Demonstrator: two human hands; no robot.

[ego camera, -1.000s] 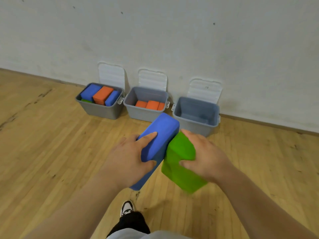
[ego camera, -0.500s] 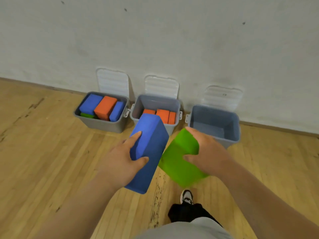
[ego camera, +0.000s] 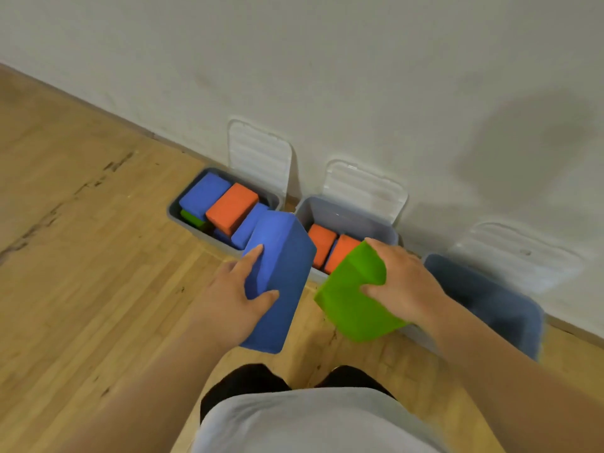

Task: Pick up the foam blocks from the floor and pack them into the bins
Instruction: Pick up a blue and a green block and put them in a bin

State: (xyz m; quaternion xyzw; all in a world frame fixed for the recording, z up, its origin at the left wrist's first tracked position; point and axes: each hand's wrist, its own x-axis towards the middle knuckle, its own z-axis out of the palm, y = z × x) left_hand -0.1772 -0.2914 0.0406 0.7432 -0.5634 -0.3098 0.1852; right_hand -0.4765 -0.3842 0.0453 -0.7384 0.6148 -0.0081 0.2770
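My left grip (ego camera: 235, 295) is curled round a large blue rectangular foam block (ego camera: 281, 273). The thumb lies across its near face and the forefinger stretches up the side towards 12 o'clock. The block is off the floor, with its long axis tilted from 6 up to 12 o'clock. Its top end covers the gap between the left and middle bins.

My right grip (ego camera: 402, 282) pinches a bright green foam block (ego camera: 353, 302). The thumb presses on the face turned to me and the fingers are hooked over its upper edge. This block is also in the air, just beside the blue one at its 3 o'clock and apart from it. It is tipped so that its lower corner points to 5 o'clock.

Three grey plastic bins stand in a row on the light wooden floor (ego camera: 81, 256), against the pale wall (ego camera: 327, 76). The left bin (ego camera: 171, 213), at 11 o'clock from my hands, holds a blue block (ego camera: 204, 194), an orange block (ego camera: 230, 207), a second blue block (ego camera: 248, 227) and a green block (ego camera: 191, 217) tucked lower at its 9 o'clock side. The middle bin (ego camera: 353, 217), at 12 o'clock, holds two orange blocks (ego camera: 322, 245) side by side, partly hidden by the blocks I carry. The right bin (ego camera: 496, 302) sits at 3 o'clock, and my right forearm crosses its near edge.

A clear ribbed lid (ego camera: 258, 155) leans upright on the wall behind each bin. My grey shirt (ego camera: 310, 423) and black trousers (ego camera: 245, 384) fill the 6 o'clock edge.
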